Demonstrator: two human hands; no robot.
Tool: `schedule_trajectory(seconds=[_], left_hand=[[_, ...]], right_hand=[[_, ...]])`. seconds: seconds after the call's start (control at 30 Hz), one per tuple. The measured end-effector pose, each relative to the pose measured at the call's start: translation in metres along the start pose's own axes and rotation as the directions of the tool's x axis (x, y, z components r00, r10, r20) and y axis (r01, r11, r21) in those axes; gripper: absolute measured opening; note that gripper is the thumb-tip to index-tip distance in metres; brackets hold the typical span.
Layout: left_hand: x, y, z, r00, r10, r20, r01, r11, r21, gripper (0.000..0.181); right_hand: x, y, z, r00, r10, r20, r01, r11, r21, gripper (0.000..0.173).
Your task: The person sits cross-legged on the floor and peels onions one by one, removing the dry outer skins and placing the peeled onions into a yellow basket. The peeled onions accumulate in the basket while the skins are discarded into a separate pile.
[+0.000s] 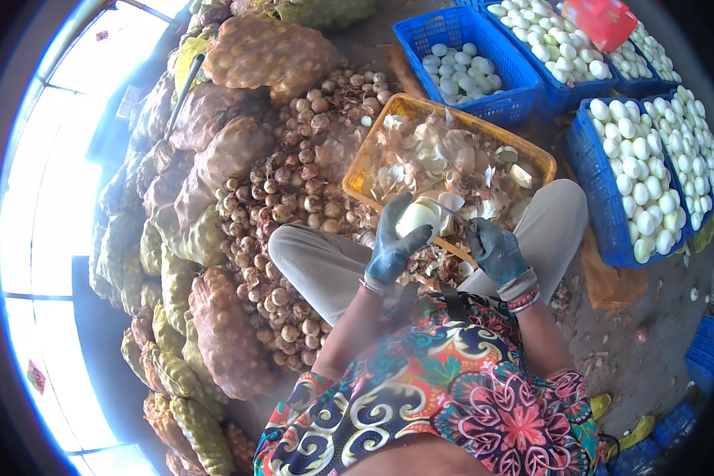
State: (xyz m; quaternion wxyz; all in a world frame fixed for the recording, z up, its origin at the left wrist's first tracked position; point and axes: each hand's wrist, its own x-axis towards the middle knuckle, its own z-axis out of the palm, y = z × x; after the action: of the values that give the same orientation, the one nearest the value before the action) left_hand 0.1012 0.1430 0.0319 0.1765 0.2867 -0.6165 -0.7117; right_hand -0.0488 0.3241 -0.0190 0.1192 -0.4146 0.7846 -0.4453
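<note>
My left hand (394, 241), in a grey-blue work glove, grips a pale peeled onion (417, 221) above the near rim of a yellow plastic crate. In my gloved right hand (495, 250) is a small knife (454, 213), its blade pointing toward the onion. A whitish piece of onion skin hangs beside the onion near the blade; whether it is still attached I cannot tell. Below both hands, the yellow crate (357, 160) holds loose onion skins (446, 152) and trimmed pieces. More skin scraps (431, 268) lie between my legs.
Unpeeled onions (279, 208) are heaped on the floor to my left, with filled mesh sacks (226, 333) stacked beyond. A blue crate (514, 65) partly filled with peeled onions stands behind the yellow one. Fuller blue crates (601, 238) stand at right, and a red container (601, 22) rests on onions.
</note>
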Motion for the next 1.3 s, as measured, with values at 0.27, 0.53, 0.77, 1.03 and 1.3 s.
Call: schedule_trajectory(seconds=[0.27,0.53,0.77,1.03,1.3], left_hand=[[0.002,-0.017,0.003,0.987,-0.133,0.095,0.139,0.988,-0.063,0.086],[0.009,-0.011,0.014,0.926,-0.024,0.376,0.005,0.999,0.051,0.103],[0.008,-0.001,0.026,0.920,-0.327,0.214,0.353,0.931,-0.093,0.090],[0.006,-0.004,0.025,0.967,0.018,0.253,0.062,0.950,-0.305,0.101],[0.018,-0.006,0.003,0.992,0.079,0.097,-0.053,0.968,-0.244,0.106]], right_hand=[[0.000,0.030,0.031,0.940,0.307,0.149,-0.333,0.921,0.204,0.027],[0.019,-0.001,0.026,0.881,0.363,0.303,-0.413,0.279,0.867,0.035],[0.028,-0.006,0.007,0.938,0.253,0.236,-0.334,0.491,0.805,0.028],[0.045,0.038,0.022,0.953,0.293,-0.073,-0.237,0.874,0.424,0.026],[0.021,-0.028,-0.028,0.992,-0.059,0.112,0.028,0.966,0.259,0.023]])
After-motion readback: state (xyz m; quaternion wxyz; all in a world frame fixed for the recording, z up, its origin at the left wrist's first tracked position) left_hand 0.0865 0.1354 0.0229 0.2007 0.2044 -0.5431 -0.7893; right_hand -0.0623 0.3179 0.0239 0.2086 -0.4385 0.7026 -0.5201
